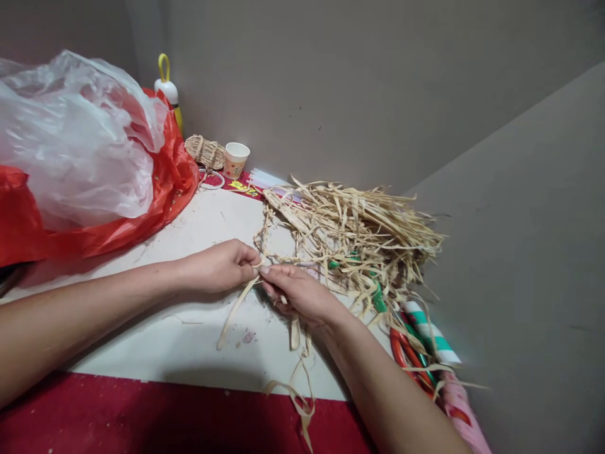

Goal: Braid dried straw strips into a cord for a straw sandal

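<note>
My left hand [227, 266] pinches a pale strip of dried straw [234, 315], whose loose end hangs toward the front of the white board. Fingertip to fingertip with it, my right hand [295, 289] is closed on straw strips too, with ends hanging below its palm. A thin twisted straw cord [265, 230] runs up and away from the fingers toward the pile. The big loose bundle of dried straw [368, 221] lies just beyond and right of my right hand. The exact crossing of strips between the fingertips is too small to tell.
On the left sits a red bag [174, 183] with clear plastic [85, 139]. Behind are a yellow-and-white bottle [166, 91], a woven straw piece [205, 152] and a paper cup [236, 160]. Red-handled scissors [401, 350] and a striped roll [432, 334] lie at right, beside the wall.
</note>
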`<state>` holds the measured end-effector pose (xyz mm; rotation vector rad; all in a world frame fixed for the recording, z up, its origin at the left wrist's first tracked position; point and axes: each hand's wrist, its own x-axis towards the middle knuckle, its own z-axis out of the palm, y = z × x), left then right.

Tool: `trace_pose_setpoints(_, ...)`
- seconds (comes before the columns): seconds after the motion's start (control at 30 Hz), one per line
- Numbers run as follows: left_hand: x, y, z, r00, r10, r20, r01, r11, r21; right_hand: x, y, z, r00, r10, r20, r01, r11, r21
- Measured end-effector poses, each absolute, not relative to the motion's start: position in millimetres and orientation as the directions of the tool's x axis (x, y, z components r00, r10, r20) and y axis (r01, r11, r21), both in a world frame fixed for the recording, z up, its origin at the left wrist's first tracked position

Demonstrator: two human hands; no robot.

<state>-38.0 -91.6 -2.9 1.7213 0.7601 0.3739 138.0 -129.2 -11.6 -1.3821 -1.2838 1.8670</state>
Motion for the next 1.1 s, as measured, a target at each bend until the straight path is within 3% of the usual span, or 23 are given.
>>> trace_pose_setpoints(0.27, -40.0, -99.5, 10.3, 0.665, 0.734, -0.134, 0.534, -0.343, 0.773, 122.4, -134.8, -16.1, -0.243, 0.841, -0.484, 0.005, -0.497, -0.868)
trace_pose_setpoints(0.5, -35.9, -119.5, 22.9, 0.606, 0.783, -0.142, 0.713, -0.456, 0.532, 119.5, -138.1, -13.4, -0.301, 0.813, -0.499, -0.148, -0.557, -0.817)
trace_pose_setpoints(0.73, -32.7, -140.0, 9.6, 0.551, 0.823, -0.137, 0.769, -0.438, 0.466, 117.9, -142.0, -15.1, -0.384, 0.809, -0.444, -0.255, -0.556, -0.791)
trace_pose_setpoints(0.93, -36.7, -168.2, -3.4, 0.704, 0.708, -0.055, 0.705, -0.687, 0.176, 118.1, -142.1, -17.8, -0.374, 0.809, -0.454, -0.236, -0.556, -0.797)
trace_pose_setpoints(1.0, -42.0, -177.9, 4.6, 0.726, 0.672, -0.146, 0.684, -0.686, 0.249, 120.7, -140.4, -17.7, -0.393, 0.791, -0.468, -0.215, -0.574, -0.790)
trace_pose_setpoints(1.1, -52.0, -177.6, 33.2, 0.770, 0.604, -0.208, 0.599, -0.570, 0.562, 125.4, -137.6, -16.8, -0.422, 0.773, -0.473, -0.213, -0.592, -0.777)
